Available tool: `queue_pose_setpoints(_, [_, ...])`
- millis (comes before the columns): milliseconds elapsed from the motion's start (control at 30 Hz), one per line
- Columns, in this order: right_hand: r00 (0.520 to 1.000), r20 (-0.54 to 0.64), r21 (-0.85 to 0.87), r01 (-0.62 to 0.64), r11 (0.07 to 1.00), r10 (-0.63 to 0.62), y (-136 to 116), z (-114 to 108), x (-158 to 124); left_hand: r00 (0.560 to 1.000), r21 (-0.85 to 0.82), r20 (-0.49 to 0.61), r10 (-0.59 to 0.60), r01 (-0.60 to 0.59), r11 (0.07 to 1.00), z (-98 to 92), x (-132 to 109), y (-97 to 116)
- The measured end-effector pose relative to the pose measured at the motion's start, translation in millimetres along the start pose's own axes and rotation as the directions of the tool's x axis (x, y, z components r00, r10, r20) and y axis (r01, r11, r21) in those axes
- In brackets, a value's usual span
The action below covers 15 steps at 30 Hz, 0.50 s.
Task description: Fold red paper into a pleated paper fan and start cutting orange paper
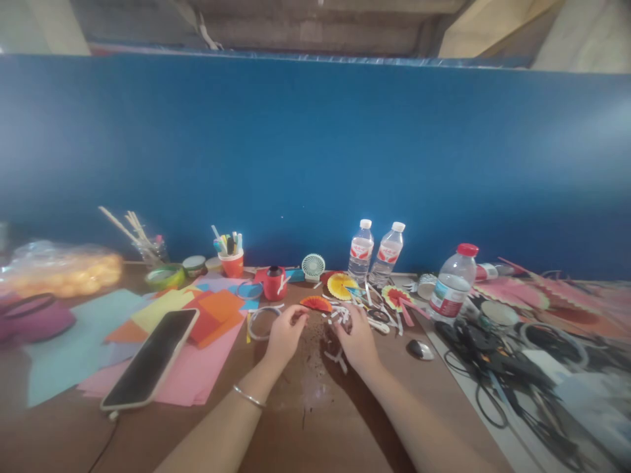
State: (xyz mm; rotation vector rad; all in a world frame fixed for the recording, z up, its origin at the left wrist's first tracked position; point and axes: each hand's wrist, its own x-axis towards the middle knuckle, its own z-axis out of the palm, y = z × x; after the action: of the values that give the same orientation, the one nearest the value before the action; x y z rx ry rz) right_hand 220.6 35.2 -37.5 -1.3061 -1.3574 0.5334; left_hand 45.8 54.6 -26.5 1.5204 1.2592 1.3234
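Near the middle of the brown table, my left hand [286,336] has its fingers curled together beside a small red-orange pleated paper fan [316,303]; whether anything is between the fingertips is too small to tell. To its right, my right hand [359,340] rests with bent fingers over a heap of white paper scraps [340,316], and its fingertips are partly hidden among them. A yellow pleated paper disc [341,286] lies just behind the scraps. Dark specks are scattered on the table [315,420] between my forearms.
A phone [152,358] lies on coloured paper sheets [217,315] at left. Behind stand a pen cup [231,265], a red pot [275,284], a small fan [313,266] and two bottles [361,253]. At right are a larger bottle [452,286], a mouse [420,349] and tangled cables [497,355].
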Motion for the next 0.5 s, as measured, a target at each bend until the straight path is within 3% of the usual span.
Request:
queue_pose_setpoints(100, [0.987, 0.097, -0.155, 0.141, 0.978, -0.127, -3, -2, -3, 1.000, 0.025, 0.006, 0.006, -0.006, 1.000, 0.3, -3, 1])
queue_pose_setpoints(267, [0.966, 0.184, -0.148, 0.207, 0.967, -0.179, -5, -3, -7, 0.999, 0.105, 0.017, 0.043, -0.044, 0.993, 1.7, -9, 4])
queue_pose_setpoints(400, [0.963, 0.179, -0.148, 0.228, 0.962, -0.201, -5, -3, -8, 0.995, 0.195, 0.030, 0.092, -0.096, 0.976, 5.4, -14, 15])
queue_pose_setpoints(500, [0.970, 0.147, -0.165, 0.218, 0.962, -0.195, -2, -3, -6, 0.993, 0.286, 0.038, 0.109, -0.115, 0.951, -2.0, -9, 21])
